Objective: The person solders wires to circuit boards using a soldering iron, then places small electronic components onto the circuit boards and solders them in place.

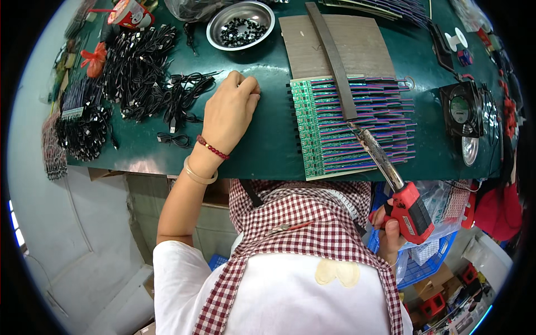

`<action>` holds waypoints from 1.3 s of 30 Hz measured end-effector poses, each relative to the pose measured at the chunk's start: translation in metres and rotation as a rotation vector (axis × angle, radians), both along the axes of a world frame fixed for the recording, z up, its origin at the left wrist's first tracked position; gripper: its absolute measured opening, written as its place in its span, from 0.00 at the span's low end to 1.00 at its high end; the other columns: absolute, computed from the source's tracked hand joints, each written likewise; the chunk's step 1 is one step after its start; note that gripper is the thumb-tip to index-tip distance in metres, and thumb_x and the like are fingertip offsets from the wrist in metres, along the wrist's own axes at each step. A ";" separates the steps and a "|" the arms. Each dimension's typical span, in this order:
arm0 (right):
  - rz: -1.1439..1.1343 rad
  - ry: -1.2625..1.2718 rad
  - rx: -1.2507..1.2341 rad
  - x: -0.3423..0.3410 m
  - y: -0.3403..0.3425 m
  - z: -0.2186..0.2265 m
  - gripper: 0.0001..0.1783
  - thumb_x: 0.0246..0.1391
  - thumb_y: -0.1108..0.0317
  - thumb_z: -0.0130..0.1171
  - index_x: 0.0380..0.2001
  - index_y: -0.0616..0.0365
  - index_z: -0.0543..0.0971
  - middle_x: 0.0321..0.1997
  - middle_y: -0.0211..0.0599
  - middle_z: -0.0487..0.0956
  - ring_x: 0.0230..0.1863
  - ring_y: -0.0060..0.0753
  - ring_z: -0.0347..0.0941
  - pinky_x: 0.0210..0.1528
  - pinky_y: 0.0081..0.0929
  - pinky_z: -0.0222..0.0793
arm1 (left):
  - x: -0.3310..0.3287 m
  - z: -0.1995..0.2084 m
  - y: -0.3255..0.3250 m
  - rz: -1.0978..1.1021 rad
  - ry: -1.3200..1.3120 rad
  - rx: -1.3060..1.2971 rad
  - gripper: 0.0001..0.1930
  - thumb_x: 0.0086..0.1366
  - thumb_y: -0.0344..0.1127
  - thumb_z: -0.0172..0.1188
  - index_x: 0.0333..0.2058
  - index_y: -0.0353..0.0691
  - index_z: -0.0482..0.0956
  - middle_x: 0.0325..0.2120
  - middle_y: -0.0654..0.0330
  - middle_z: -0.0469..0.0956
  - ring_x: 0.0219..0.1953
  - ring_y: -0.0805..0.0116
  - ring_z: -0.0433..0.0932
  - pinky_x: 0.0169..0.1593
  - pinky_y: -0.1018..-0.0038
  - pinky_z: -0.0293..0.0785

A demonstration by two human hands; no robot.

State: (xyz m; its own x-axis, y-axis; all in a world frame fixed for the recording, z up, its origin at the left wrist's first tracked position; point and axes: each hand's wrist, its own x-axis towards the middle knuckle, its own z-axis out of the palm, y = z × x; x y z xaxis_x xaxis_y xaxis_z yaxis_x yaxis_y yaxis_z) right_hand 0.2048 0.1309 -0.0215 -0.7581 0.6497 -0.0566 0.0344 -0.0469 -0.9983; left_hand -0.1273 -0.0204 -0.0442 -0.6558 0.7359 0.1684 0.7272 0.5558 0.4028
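Observation:
My right hand (pixel 389 231) grips the red and black handle of a soldering gun (pixel 413 209). Its scorched metal barrel slants up and left over a row of green circuit boards (pixel 312 131) with striped wires, and its tip overlaps the lower end of a long grey metal bar (pixel 329 53). Whether tip and bar touch, I cannot tell. The bar lies across the wires and a brown board (pixel 363 47). Left of the circuit boards, my left hand (pixel 231 103) rests on the green table with fingers curled in; anything inside them is hidden.
A metal bowl (pixel 240 25) of small black parts stands at the far side. Bundled black USB cables (pixel 137 72) cover the table's left. A square fan (pixel 461 109) and a white spool (pixel 456 39) are at the right. Below the right table edge sits a blue basket (pixel 427 271).

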 end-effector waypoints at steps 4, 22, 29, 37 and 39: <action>-0.036 0.013 -0.064 -0.022 -0.005 0.008 0.28 0.55 0.55 0.56 0.50 0.64 0.62 0.18 0.34 0.67 0.17 0.22 0.60 0.20 0.21 0.59 | 0.034 0.032 0.002 -0.058 -0.586 0.175 0.05 0.55 0.24 0.60 0.30 0.33 0.72 0.25 0.61 0.74 0.28 0.74 0.75 0.34 0.79 0.71; 0.230 -0.290 0.004 -0.065 -0.023 0.011 0.22 0.46 0.75 0.64 0.45 0.63 0.68 0.34 0.35 0.77 0.32 0.24 0.75 0.35 0.22 0.71 | 0.122 0.047 -0.003 -0.252 -0.966 0.303 0.07 0.55 0.26 0.61 0.31 0.32 0.74 0.24 0.57 0.78 0.25 0.72 0.78 0.29 0.78 0.74; 0.292 -0.180 0.383 -0.081 -0.020 0.024 0.24 0.45 0.73 0.65 0.45 0.63 0.68 0.35 0.36 0.79 0.33 0.26 0.77 0.35 0.21 0.72 | 0.123 0.046 -0.001 -0.264 -0.837 0.261 0.05 0.50 0.24 0.59 0.26 0.31 0.72 0.19 0.51 0.75 0.20 0.59 0.77 0.26 0.71 0.73; 0.199 -0.281 0.188 -0.022 -0.003 0.005 0.13 0.47 0.65 0.65 0.33 0.60 0.76 0.28 0.33 0.76 0.29 0.28 0.74 0.33 0.24 0.69 | 0.071 0.012 -0.012 0.051 -1.514 0.169 0.05 0.60 0.28 0.54 0.26 0.34 0.70 0.19 0.63 0.75 0.18 0.82 0.70 0.21 0.86 0.63; 0.105 -0.302 0.070 -0.003 -0.002 0.000 0.13 0.46 0.59 0.65 0.27 0.58 0.77 0.27 0.31 0.75 0.26 0.29 0.71 0.28 0.25 0.65 | 0.067 0.010 -0.009 0.029 -1.551 0.113 0.05 0.60 0.28 0.54 0.26 0.34 0.70 0.19 0.63 0.75 0.18 0.82 0.70 0.20 0.87 0.63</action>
State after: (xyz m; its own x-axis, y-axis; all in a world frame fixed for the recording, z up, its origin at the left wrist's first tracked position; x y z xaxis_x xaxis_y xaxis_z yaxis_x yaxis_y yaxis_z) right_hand 0.2018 0.1286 -0.0218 -0.7767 0.5794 -0.2471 0.3304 0.0409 -0.9429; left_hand -0.0607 -0.0289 -0.0344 -0.2475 0.7510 -0.6121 -0.4359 0.4779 0.7626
